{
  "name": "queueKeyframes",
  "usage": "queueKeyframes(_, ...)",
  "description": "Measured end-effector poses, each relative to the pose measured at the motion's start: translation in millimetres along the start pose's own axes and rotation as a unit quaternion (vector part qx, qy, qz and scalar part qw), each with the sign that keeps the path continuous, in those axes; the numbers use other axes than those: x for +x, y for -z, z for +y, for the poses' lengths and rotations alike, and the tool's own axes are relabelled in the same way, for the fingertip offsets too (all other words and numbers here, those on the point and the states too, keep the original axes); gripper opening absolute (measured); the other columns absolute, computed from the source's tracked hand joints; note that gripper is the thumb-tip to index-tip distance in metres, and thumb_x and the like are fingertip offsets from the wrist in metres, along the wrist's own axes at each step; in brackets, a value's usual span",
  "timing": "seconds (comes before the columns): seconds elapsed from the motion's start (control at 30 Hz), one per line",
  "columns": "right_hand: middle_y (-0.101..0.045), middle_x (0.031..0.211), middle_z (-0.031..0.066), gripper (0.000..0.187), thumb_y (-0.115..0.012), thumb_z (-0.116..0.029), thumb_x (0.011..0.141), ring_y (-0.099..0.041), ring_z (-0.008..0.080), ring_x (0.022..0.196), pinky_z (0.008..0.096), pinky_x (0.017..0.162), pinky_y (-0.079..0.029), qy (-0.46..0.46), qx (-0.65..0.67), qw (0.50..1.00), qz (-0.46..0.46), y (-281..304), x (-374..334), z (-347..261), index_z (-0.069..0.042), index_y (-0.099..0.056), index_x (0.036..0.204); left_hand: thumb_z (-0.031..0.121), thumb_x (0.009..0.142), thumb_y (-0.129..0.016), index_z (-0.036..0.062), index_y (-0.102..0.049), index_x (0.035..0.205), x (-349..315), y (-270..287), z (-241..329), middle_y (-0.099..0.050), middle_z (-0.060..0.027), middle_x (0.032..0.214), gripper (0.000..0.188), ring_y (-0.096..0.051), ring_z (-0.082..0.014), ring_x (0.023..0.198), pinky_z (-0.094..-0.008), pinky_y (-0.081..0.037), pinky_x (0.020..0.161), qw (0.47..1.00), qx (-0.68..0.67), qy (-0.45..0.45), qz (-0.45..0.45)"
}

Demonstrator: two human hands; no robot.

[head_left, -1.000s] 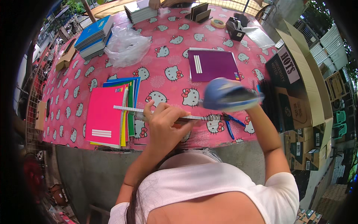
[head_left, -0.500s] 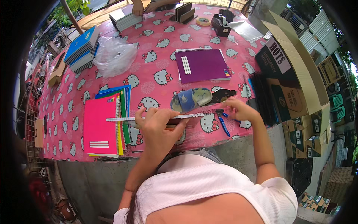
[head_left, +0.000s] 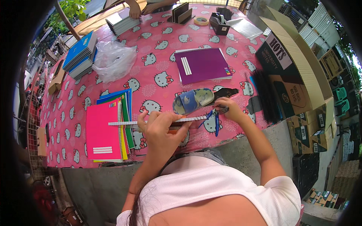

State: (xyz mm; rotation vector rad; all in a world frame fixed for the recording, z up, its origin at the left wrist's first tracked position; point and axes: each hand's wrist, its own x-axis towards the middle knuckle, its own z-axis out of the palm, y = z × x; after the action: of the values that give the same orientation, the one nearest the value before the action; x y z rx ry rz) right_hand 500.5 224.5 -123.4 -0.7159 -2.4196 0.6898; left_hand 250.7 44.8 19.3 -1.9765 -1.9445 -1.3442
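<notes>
My left hand (head_left: 160, 126) grips a spiral notebook (head_left: 130, 123), turned edge-on so its white page edges face up. The fingers lie on the far side and the thumb on the near side. At the notebook's right end, my right hand (head_left: 230, 107) closes around the dark head of a pair of blue-handled pliers (head_left: 217, 126). The blue handles point toward me and to the left, beside the notebook's spiral end. Just beyond the notebook lies a camouflage-patterned slide sandal (head_left: 193, 101), with a flat dark piece (head_left: 226, 92) next to it.
Coloured notebooks, pink on top (head_left: 103, 130), are stacked at left. A purple notebook (head_left: 203, 64) lies beyond the sandal. Blue notebooks (head_left: 79, 52) and a plastic bag (head_left: 115, 60) sit far left; black spiral coils (head_left: 266, 96) and a cardboard box (head_left: 290, 75) stand right. Another person's hand (head_left: 134, 10) touches far notebooks.
My right hand has moved down and left and taken hold of the pliers, which have shifted left and turned toward the notebook's spiral end. My left hand keeps its grip on the notebook.
</notes>
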Motion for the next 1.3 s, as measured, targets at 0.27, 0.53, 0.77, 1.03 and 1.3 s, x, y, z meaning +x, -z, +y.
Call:
queueKeyframes(0.27, -0.065, 0.093, 0.0143, 0.028, -0.053, 0.014, 0.076, -0.063, 0.0308, 0.083, 0.0361, 0.075, -0.051, -0.077, 0.122, 0.987, 0.070, 28.2, -2.5, 4.6, -0.002, -0.061, 0.098, 0.021, 0.062, -0.086, 0.0117, -0.069, 0.078, 0.6, 1.3, -1.3, -0.062, 0.0026, 0.071, 0.025, -0.057, -0.0159, 0.074, -0.0432, -0.028, 0.095, 1.000, 0.001, -0.003, -0.012)
queueKeyframes(0.53, -0.065, 0.078, 0.0204, 0.042, -0.065, -0.028, 0.081, -0.066, 0.0307, 0.072, 0.0424, 0.065, -0.051, -0.359, -0.002, 0.933, -0.005, 9.9, -53.8, -56.6, 0.003, -0.058, 0.108, 0.021, 0.064, -0.085, 0.0120, -0.069, 0.081, 2.8, 4.2, -1.8, -0.064, 0.0024, 0.075, 0.025, -0.058, -0.0163, 0.075, -0.0384, -0.030, 0.091, 1.000, 0.005, -0.008, -0.015)
queueKeyframes(0.77, -0.064, 0.097, 0.0185, 0.052, -0.068, -0.032, 0.083, -0.065, 0.0280, 0.084, 0.0382, 0.071, -0.052, -0.396, 0.426, 0.727, 0.365, 5.4, -53.0, -59.5, 0.001, -0.054, 0.121, 0.027, 0.065, -0.083, 0.0135, -0.069, 0.081, -1.7, 4.7, -1.5, -0.066, 0.0012, 0.080, 0.025, -0.058, -0.0165, 0.078, -0.0388, -0.030, 0.089, 0.999, 0.027, -0.027, -0.018)
queueKeyframes(1.03, -0.056, 0.129, 0.0156, 0.055, -0.075, -0.026, 0.079, -0.059, 0.0281, 0.109, 0.0381, 0.086, -0.051, -0.174, 0.316, 0.928, 0.091, -3.5, 23.0, -93.3, -0.003, -0.053, 0.125, 0.024, 0.063, -0.085, 0.0117, -0.069, 0.080, -6.2, 9.0, 3.9, -0.066, -0.0006, 0.082, 0.027, -0.059, -0.0180, 0.079, -0.0391, -0.032, 0.090, 0.999, 0.029, -0.030, -0.031)
queueKeyframes(1.3, -0.061, 0.113, 0.0151, 0.064, -0.076, -0.021, 0.066, -0.059, 0.0322, 0.106, 0.0439, 0.088, -0.050, -0.045, -0.261, 0.956, -0.124, -32.4, 67.2, -32.4, -0.006, -0.050, 0.123, 0.028, 0.060, -0.086, 0.0129, -0.068, 0.078, -7.3, 8.7, 3.6, -0.066, 0.0003, 0.084, 0.030, -0.060, -0.0188, 0.087, -0.0441, -0.025, 0.101, 0.999, 0.038, -0.038, -0.002)
